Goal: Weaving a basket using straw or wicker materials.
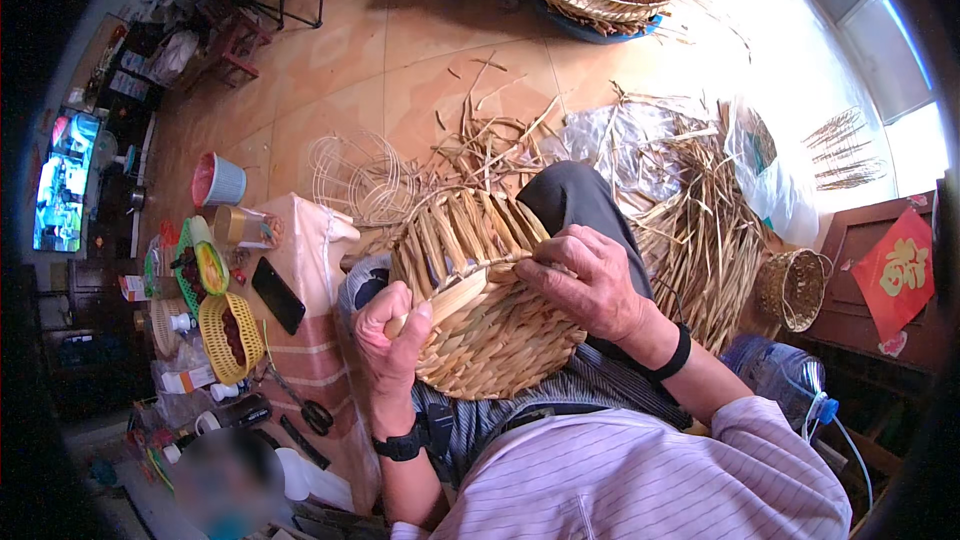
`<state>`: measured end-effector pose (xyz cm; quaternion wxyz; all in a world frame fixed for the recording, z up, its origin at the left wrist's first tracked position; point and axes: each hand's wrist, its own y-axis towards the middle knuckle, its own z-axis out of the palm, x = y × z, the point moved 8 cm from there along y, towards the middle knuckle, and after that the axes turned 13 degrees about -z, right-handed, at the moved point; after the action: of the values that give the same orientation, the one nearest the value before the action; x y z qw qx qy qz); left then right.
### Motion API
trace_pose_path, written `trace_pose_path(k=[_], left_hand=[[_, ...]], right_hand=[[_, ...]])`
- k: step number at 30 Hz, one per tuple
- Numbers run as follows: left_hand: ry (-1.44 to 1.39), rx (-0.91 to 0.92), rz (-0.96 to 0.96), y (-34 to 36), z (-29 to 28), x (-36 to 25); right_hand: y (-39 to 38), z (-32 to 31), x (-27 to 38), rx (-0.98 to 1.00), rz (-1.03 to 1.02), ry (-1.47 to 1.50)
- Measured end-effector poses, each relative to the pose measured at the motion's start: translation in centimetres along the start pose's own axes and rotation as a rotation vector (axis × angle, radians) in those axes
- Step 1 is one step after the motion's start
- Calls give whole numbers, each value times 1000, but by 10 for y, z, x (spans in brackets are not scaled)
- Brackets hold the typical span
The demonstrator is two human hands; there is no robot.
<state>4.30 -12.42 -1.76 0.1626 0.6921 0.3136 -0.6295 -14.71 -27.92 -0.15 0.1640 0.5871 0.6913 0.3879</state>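
Straw-coloured plaiting formed the near face of a round woven basket [500, 355], which lay tilted across the person's lap, its far part still showing spaced upright stakes [470, 230]. A pale flat strip [455, 297] ran between the two hands along the border where tight weave met those stakes. The left hand [393, 332] was clenched around the strip's near end at the basket's left edge, thumb pressed on top; the right hand [590, 280] pinched at the border with thumb and forefinger, though exactly what lay beneath the fingertips could not be made out.

Good work here probably depended on even tension: the left hand keeping the strip taut and flat, the right seating it snugly against the last row without dragging a stake out of line. A hard pull could have crimped or split the dry fibre, so small, steady tugs seemed wiser. Resting the base against the thighs should have steadied it. Loose dried stalks [695, 230] lay on the floor to the right, within sight for matching width.
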Motion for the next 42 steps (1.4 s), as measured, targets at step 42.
trace_pose_path(k=[42], left_hand=[[741,413,-5,53,95,-61]], right_hand=[[-8,2,7,64,167,44]])
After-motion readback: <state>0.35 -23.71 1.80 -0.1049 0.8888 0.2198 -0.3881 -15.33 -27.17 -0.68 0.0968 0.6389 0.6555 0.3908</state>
